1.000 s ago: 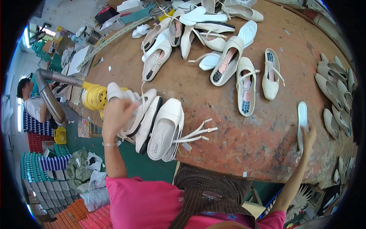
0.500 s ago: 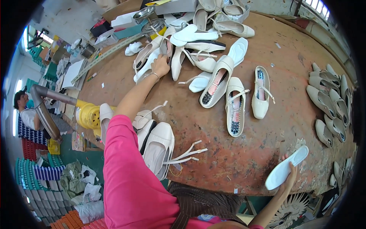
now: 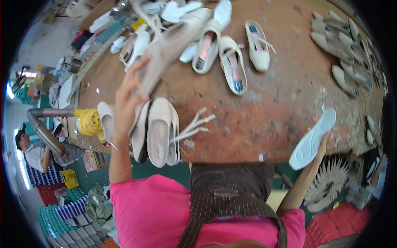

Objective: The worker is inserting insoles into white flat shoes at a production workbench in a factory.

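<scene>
My left hand (image 3: 133,87), smeared by motion, grips a cream shoe (image 3: 165,51) by one end. The shoe is blurred and slants up and right above the table. Below it stand several cream shoes (image 3: 159,128) side by side, with loose straps (image 3: 194,126) sticking out to the right. My right hand (image 3: 322,144) holds a white insole (image 3: 313,140) from beneath, beyond the table's front right edge. Farther back lie three cream strapped shoes, a nearer one (image 3: 233,68), one at left (image 3: 206,49) and one at right (image 3: 258,47), their patterned insides showing.
A pile of shoes and white insoles (image 3: 178,11) lies at the back. More cream shoes (image 3: 343,51) cluster at the table's right side. A yellow duct fitting with a metal pipe (image 3: 87,122) sits at the left edge. A co-worker (image 3: 35,151) is at far left.
My left hand has pulled back from the pile toward me, bringing a shoe with it. My right hand still holds the insole. The whole view has shifted downward.
</scene>
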Motion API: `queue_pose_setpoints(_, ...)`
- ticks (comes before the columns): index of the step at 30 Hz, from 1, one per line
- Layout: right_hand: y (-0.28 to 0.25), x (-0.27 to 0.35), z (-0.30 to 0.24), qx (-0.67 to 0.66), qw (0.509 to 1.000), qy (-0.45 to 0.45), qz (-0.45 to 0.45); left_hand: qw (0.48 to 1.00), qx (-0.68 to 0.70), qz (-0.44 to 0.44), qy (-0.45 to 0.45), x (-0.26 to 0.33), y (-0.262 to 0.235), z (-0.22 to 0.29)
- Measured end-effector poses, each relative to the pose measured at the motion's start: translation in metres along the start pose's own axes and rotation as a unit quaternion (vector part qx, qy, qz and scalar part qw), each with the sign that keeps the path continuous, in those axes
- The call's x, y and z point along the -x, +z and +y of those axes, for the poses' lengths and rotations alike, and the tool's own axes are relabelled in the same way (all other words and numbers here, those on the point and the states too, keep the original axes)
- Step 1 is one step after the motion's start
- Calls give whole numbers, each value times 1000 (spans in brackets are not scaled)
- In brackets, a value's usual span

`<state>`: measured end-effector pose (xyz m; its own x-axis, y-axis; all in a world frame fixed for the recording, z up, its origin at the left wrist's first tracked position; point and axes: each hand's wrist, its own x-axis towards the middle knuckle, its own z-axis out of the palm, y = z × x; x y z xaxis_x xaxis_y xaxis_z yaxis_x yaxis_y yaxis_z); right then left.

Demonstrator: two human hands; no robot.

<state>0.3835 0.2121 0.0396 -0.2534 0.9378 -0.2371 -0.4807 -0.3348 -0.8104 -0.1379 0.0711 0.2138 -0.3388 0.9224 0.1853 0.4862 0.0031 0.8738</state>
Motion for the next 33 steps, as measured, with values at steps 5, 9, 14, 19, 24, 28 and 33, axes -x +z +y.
queue_pose_setpoints(5, 54, 11, -6, 214, 970, -87, 71, 947, -79, -295, 104, 86, 112, -31)
queue_pose_setpoints(9, 95, 45, -2, 572, 763, -295, -60, 938, -196, -251, 135, 131, 151, -75)
queue_pose_setpoints(14, 134, 51, 55, 644, 636, -331, -267, 989, -114, 1, -94, 173, 169, -82)
queue_pose_setpoints(19, 163, 37, 117, 575, 686, -304, -327, 979, 76, 34, -188, 180, 185, -85)
queue_pose_setpoints(24, 184, 29, 135, 545, 707, -287, -347, 969, 104, 86, -206, 178, 189, -97)
queue_pose_setpoints(28, 186, 24, 139, 573, 675, -263, -384, 966, 99, 107, -212, 165, 190, -104)
queue_pose_setpoints(33, 188, 26, 145, 612, 619, -294, -394, 954, 138, 102, -247, 159, 192, -113)
